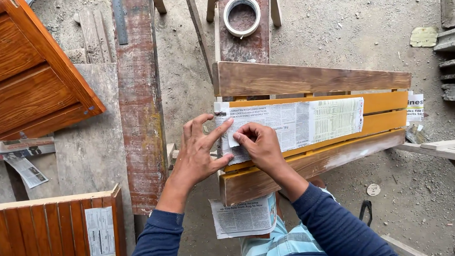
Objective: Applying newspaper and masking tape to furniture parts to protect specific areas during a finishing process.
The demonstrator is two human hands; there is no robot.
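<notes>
Pinching a short strip of white tape [232, 138] between thumb and fingertips, the right hand [259, 144] presses it onto the newspaper strip [294, 122]. The left hand [200, 153], fingers spread and holding nothing, flattens the paper's left end against the slatted wooden panel [313, 79]. A tape roll [242, 15] sits well beyond on a plank.

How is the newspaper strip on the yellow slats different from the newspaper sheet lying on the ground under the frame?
The newspaper strip is long and narrow, stretched along the yellow slats; the newspaper sheet is shorter and squarer. The strip is pressed down by the left hand and right hand; the sheet lies untouched on the ground. The strip shows in full length; the sheet is partly hidden by the frame. Both are printed newsprint.
</notes>
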